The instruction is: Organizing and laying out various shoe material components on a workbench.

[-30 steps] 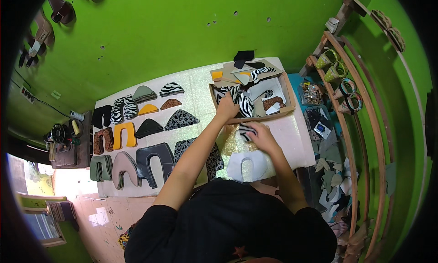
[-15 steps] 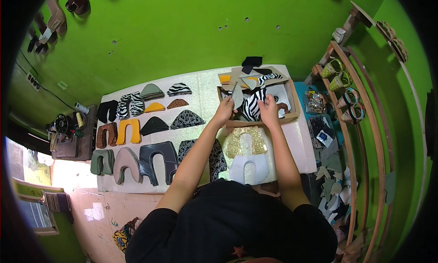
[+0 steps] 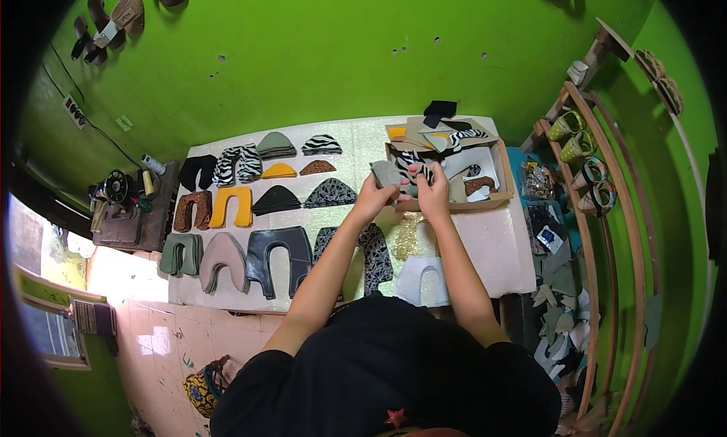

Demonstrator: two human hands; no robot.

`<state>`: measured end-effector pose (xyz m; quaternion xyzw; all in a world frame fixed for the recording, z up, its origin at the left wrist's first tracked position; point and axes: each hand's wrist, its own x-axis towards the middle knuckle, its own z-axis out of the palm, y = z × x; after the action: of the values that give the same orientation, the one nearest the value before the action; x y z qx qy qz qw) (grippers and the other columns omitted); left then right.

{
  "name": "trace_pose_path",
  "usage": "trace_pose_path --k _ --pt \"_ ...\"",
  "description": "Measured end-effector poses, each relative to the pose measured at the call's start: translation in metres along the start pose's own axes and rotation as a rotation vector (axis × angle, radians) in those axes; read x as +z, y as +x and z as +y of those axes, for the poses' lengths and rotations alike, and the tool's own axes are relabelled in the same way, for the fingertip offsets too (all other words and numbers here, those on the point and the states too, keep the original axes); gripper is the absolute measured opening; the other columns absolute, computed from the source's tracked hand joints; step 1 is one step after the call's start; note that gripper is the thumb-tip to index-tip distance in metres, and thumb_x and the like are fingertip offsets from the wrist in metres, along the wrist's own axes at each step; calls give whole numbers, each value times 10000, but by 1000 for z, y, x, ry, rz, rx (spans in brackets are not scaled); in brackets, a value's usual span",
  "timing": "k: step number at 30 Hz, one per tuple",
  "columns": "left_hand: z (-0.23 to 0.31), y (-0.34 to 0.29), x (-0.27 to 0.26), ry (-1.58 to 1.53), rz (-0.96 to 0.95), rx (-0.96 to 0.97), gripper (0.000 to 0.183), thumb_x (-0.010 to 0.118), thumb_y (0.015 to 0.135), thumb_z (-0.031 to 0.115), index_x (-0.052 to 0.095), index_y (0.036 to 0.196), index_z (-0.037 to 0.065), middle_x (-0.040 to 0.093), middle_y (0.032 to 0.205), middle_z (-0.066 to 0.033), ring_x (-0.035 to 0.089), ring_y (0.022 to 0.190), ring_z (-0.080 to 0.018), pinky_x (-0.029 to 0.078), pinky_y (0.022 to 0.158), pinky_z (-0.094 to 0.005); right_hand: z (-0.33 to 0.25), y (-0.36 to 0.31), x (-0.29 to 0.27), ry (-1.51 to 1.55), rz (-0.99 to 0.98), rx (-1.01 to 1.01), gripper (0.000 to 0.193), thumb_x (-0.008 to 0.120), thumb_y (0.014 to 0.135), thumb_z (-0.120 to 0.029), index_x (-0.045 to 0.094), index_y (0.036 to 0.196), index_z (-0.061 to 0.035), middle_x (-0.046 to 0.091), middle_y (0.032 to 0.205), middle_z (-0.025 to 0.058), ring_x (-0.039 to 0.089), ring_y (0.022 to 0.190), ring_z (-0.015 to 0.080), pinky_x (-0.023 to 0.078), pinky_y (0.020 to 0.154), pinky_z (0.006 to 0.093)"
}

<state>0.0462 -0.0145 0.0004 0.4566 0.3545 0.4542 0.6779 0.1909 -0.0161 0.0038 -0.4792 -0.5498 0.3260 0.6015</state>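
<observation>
My left hand (image 3: 375, 199) is closed on a grey cut piece (image 3: 386, 175) with a curved edge, held up in front of the cardboard box (image 3: 485, 203). Close beside it, my right hand (image 3: 434, 195) pinches a small zebra-striped piece (image 3: 425, 173), partly covered by the fingers. More zebra-striped material (image 3: 406, 158) lies in the box behind my hands. A brown spotted piece (image 3: 478, 185) and white pieces are in the box too. Below my forearms are a gold glittery piece (image 3: 413, 240) and a white arch-shaped piece (image 3: 424, 280).
On the white table (image 3: 500, 255), sorted stacks of arch-shaped and half-round pieces fill the left side, among them a yellow arch (image 3: 231, 208) and a dark grey arch (image 3: 277, 248). A wooden rack (image 3: 602, 232) with sandals stands right. A sewing machine (image 3: 117, 187) is at left.
Both hands have drawn closer together and shifted left in the box. The broad striped material between them now shows only as a small piece at my right fingers. The view has shifted slightly.
</observation>
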Motion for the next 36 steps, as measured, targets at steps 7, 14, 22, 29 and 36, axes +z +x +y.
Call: trace_pose_path --k 7,14,22,29,36 --pt "-2 -25 -48 519 153 203 115 518 770 61 414 818 53 469 688 -14 453 552 -100 371 482 -221 -28 -28 43 44 -124 33 233 603 774 -96 480 961 -34 420 695 -12 400 621 64 360 560 209" --pt "27 -63 -67 628 225 335 321 625 676 82 333 808 72 359 708 -24 360 656 -97 338 568 -239 -61 -45 74 56 -343 91 213 667 741 -134 540 865 -16 492 703 -25 425 632 35 365 547 193" --pt "61 -109 -107 192 72 244 401 505 857 187 311 1170 29 438 984 -75 428 907 -120 362 816 -247 -66 -61 136 402 -332 261 113 579 801 -51 547 893 8 581 692 24 536 610 68 446 562 204" --pt "72 -127 -146 185 85 274 457 389 927 262 291 1299 15 481 1014 -47 459 851 -119 398 779 -255 -62 -75 176 469 -216 344 154 528 831 -47 485 970 3 603 726 66 583 609 113 467 548 223" --pt "85 -136 -154 588 233 429 410 406 903 173 300 1255 -7 512 1043 -127 490 984 -201 366 887 -287 -70 -83 192 458 -148 292 187 510 830 -16 475 1013 1 592 799 75 578 644 99 485 557 216"
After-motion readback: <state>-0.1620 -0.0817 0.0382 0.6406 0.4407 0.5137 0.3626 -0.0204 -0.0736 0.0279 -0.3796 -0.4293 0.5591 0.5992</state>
